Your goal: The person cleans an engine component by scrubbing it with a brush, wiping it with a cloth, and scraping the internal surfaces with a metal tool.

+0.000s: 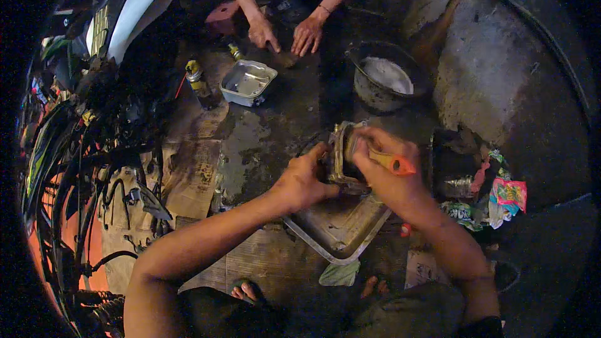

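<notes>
My left hand (305,179) grips the left side of a grimy metal engine part (341,159) and holds it just above a shallow rectangular metal tray (338,231) on the floor. My right hand (391,172) reaches over the part's right side and holds a tool with an orange handle (393,163); its working end is pressed against the part and hidden behind my fingers. Both hands are closed around what they hold.
Another person's two hands (285,32) rest on the floor at the top. A small metal pan (248,81), a spray can (199,84) and a dark bucket (385,78) stand between us. A stripped motorcycle with loose wiring (94,138) fills the left. Rags (494,197) lie right.
</notes>
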Demonstrator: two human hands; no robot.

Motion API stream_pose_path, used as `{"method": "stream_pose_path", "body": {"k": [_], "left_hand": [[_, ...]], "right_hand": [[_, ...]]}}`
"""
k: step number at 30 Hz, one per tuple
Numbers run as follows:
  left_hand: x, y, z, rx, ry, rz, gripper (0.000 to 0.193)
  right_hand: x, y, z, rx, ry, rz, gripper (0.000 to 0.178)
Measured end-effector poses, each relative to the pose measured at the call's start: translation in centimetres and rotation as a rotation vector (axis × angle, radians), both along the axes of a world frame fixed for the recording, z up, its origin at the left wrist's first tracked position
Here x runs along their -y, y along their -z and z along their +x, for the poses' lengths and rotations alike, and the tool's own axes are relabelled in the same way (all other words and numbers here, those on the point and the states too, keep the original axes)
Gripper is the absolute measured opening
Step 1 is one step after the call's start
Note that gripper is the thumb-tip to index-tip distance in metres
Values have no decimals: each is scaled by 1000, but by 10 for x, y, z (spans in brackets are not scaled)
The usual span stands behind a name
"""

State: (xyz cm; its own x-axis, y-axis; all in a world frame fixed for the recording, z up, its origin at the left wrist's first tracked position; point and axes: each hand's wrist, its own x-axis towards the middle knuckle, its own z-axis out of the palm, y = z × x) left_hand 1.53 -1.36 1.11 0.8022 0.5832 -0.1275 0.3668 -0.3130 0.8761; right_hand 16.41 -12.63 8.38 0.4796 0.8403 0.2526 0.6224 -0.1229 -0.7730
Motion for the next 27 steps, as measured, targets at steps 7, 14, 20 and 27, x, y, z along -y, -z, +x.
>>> {"method": "stream_pose_path", "body": {"k": [7, 14, 20, 27], "left_hand": [[1, 7, 2, 71, 40, -194, 92], [4, -10, 5, -18, 33, -42, 94], [4, -2, 3, 133, 64, -350, 87], [5, 6, 3, 158, 96, -256, 80]], "right_hand": [[-1, -8, 8, 45, 13, 66, 23], [0, 2, 2, 114, -152, 59, 23], [46, -24, 16, -39, -204, 39, 16], [87, 43, 5, 58, -524, 14, 29]]}}
